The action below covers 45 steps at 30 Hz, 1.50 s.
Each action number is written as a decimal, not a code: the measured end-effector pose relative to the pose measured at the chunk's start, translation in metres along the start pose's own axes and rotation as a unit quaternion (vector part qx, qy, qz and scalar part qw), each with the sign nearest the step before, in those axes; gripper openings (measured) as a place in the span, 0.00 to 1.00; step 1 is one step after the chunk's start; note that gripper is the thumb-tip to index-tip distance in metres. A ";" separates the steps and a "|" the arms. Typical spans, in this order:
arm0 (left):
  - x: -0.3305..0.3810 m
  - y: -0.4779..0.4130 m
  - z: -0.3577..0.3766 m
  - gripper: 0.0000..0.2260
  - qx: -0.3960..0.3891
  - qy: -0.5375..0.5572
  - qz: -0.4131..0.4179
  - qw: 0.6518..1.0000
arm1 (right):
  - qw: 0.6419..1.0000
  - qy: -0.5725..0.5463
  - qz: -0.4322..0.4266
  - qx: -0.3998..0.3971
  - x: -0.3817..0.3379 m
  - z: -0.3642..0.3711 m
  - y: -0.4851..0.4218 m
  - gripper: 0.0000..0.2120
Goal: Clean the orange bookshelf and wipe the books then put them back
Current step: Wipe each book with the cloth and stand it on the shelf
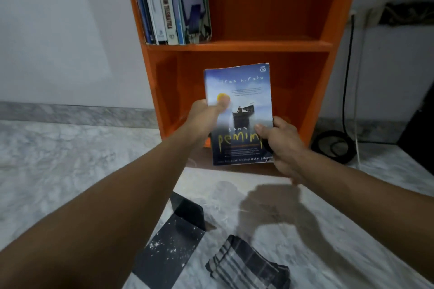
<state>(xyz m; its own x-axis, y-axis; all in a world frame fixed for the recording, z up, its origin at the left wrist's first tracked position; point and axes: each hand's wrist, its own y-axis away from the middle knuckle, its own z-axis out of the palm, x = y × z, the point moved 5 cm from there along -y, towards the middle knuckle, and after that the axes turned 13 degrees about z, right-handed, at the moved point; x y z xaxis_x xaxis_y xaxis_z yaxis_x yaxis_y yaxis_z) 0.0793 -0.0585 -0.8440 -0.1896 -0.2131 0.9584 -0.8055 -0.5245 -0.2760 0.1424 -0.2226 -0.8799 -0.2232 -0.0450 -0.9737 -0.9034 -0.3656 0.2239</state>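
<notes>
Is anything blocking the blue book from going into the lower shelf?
Nothing visible does. The left hand and right hand hold the blue book right before the lower shelf, which shows only orange boards. The other books stand on the shelf above.

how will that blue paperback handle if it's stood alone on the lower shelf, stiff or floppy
The blue paperback is probably slightly bendy, its corners worn. Likely light: left hand and right hand hold it up by its side edges. Stood alone it may tip, being thin.
</notes>
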 end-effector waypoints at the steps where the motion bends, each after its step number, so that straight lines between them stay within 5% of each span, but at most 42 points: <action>1: -0.003 0.005 0.003 0.11 -0.045 -0.015 0.006 0.999 | 1.000 -0.015 -0.008 0.013 -0.013 0.002 0.001 0.05; 5: 0.001 0.012 0.003 0.08 -0.128 -0.027 -0.014 0.991 | 0.998 -0.027 -0.032 0.035 -0.062 0.010 0.007 0.06; 14: 0.098 -0.057 -0.040 0.10 -0.138 -0.220 0.101 0.960 | 0.985 0.127 -0.073 0.090 -0.191 0.057 -0.007 0.07; 24: 0.139 -0.098 -0.074 0.09 0.012 -0.332 0.173 0.927 | 0.995 0.066 -0.025 0.064 -0.242 0.101 -0.041 0.13; 33: 0.150 -0.122 -0.063 0.10 0.084 -0.397 0.159 0.900 | 0.996 0.075 -0.043 -0.020 -0.265 0.108 -0.095 0.20; 42: 0.132 -0.142 -0.043 0.06 0.142 -0.413 0.104 0.893 | 0.994 0.047 -0.012 -0.099 -0.257 0.111 -0.149 0.11; 45: 0.131 -0.148 -0.041 0.05 0.153 -0.420 0.110 0.887 | 0.992 0.042 -0.007 -0.121 -0.260 0.117 -0.161 0.15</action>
<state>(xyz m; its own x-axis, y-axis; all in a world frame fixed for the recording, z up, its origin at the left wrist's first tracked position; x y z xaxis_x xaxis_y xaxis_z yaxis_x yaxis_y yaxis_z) 0.1503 0.0251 -0.6749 0.2657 -0.8110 0.5212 -0.5865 -0.5650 -0.5803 0.3026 -0.0432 -0.6582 -0.1713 -0.1127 -0.9788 -0.7889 -0.5793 0.2048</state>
